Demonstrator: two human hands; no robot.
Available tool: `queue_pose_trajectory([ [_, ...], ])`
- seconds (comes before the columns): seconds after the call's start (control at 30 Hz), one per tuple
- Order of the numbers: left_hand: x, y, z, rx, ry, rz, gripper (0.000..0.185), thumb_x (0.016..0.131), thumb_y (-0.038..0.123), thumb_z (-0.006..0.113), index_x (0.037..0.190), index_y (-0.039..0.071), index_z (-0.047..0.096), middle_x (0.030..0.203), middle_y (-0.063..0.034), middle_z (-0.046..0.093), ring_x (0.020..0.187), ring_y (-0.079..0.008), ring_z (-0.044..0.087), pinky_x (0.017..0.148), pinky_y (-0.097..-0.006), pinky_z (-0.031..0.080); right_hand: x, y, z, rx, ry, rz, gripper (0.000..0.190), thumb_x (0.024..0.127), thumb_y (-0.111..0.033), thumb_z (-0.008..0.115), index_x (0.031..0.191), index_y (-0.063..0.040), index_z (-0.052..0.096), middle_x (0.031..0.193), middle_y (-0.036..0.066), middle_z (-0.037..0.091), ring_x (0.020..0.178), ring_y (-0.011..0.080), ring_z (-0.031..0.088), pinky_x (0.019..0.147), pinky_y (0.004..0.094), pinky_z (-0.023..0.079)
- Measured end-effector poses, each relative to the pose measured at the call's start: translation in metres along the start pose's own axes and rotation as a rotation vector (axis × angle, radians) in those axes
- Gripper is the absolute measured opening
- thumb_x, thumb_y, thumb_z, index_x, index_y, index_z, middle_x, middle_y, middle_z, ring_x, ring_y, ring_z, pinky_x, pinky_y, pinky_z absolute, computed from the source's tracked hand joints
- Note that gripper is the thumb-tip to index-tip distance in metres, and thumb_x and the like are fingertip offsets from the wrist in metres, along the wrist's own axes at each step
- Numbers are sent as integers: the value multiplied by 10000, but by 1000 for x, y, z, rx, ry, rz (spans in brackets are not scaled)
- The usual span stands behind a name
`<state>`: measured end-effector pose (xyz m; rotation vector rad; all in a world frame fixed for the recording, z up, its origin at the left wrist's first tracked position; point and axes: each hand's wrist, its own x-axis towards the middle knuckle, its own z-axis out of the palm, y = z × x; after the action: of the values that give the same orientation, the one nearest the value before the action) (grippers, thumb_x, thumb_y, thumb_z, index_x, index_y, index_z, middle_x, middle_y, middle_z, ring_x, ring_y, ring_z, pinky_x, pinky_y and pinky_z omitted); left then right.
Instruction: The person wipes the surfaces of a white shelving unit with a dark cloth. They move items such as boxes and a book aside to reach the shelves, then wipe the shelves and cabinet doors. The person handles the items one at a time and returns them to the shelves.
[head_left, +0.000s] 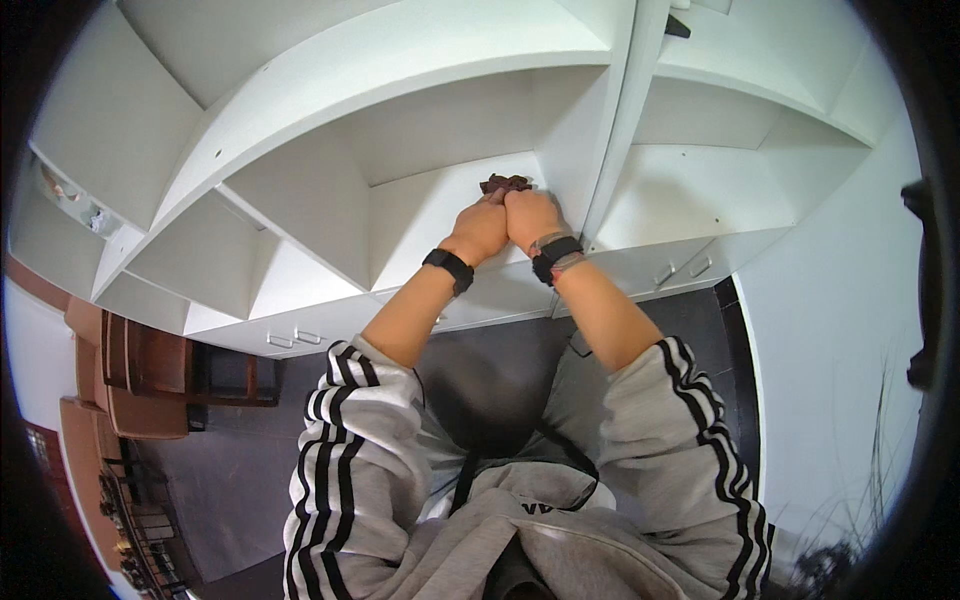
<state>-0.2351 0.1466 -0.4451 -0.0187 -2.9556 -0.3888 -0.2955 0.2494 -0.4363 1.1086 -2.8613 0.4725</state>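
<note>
Both my hands meet inside a white open shelf compartment (420, 232), low in a cabinet. My left hand (481, 225) and my right hand (531, 215) press side by side on a crumpled dark brown cloth (505, 184), which bunches up beyond the knuckles over the shelf's bottom board. The fingers curl in around it, and the fingertips are mostly hidden. Each wrist wears a black strap.
An upright panel (574, 142) stands close to the right of my hands. Cabinet doors with metal handles (664, 273) lie below the shelves. A dark object (677, 27) rests on an upper right shelf. Wooden chairs (150, 352) stand at the left.
</note>
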Motion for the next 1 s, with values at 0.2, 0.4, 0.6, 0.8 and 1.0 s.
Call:
queue_pose_trajectory([
  [0.2,37,-22,-8,-37,-127,-119,364,831,175,558,1161,20,558,1225,-171,574,1046,-321,594,876,-398,489,48,5,27,46,-4,127,224,864,-149,499,940,-26,670,1024,191,627,990,332,614,805,429,523],
  [0.4,66,-39,-3,61,-108,-117,318,828,155,564,1117,23,578,1183,-167,599,1049,-324,595,867,-415,490,86,29,49,144,51,35,267,861,-151,479,1023,-14,641,1088,235,604,1022,402,575,913,454,462],
  [0.6,77,-49,-6,-24,-89,-182,334,845,183,554,1147,39,559,1114,-183,629,1022,-343,602,862,-429,487,114,28,54,62,-47,90,276,857,-162,490,1031,-16,647,1104,242,600,1091,407,529,952,467,427],
  [0.8,77,-48,9,76,-21,-121,315,843,201,553,1123,62,591,1157,-152,618,1089,-323,571,893,-446,456,103,38,52,135,5,40,278,851,-173,500,1043,-29,640,1091,226,613,1040,403,570,912,457,451],
  [1.0,39,-71,-7,337,-87,-287,271,854,250,540,1058,121,663,1176,-113,619,1101,-274,557,907,-454,411,106,-10,67,277,-22,-219,269,863,-144,482,1062,-34,626,1114,205,606,1032,386,569,894,443,463],
])
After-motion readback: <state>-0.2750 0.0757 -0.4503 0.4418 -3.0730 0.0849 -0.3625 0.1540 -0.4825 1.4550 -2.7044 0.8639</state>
